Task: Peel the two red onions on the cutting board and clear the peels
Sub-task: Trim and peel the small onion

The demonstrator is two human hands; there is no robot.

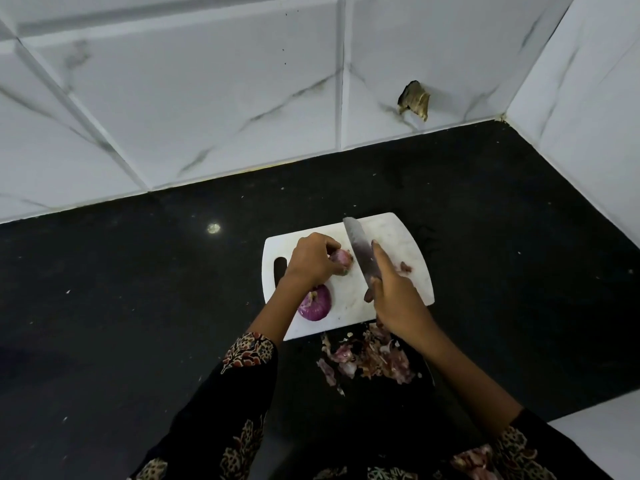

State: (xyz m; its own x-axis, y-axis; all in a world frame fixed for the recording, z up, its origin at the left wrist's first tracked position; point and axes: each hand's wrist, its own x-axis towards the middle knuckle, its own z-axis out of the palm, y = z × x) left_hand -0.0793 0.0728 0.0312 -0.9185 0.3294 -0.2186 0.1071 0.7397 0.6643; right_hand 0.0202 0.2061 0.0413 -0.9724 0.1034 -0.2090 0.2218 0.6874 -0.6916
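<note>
Our left hand [311, 259] holds one onion [341, 259] tight on the white board [398, 237]. Our right hand [394, 292] grips the knife [360, 249]. The other onion [315, 306] sits nearer us. Peels [367, 358] lie on the dark counter [138, 306].

Peel pile [369, 358] blocks the cutting board's [398, 233] near edge; the dark counter [138, 289] lies open
</note>
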